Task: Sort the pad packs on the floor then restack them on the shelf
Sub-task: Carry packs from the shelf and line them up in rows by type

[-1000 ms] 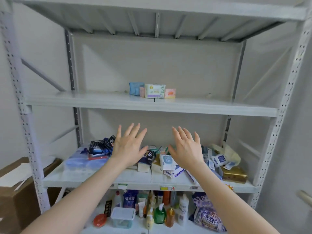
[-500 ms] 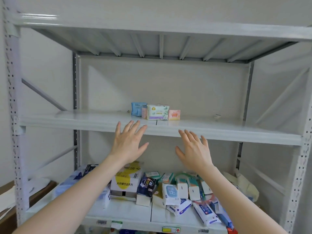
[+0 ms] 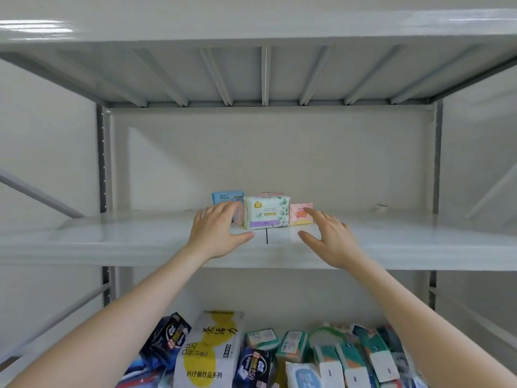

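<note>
Splayed hands [image 3: 219, 232] [image 3: 333, 242] beside shelved pad packs [image 3: 266, 212]

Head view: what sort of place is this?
Probably a stockroom or shop back room: a grey metal storage rack, a few small pastel plastic pad packs on its middle shelf, and assorted packaged tissues crammed below.

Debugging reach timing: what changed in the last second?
Both hands rose and reached forward onto the middle shelf. The left hand is now left of the white-green pack, in front of the blue pack. The right hand points at the orange-pink pack. Fingers are straight, nothing gripped. The packs stayed in their row.
</note>
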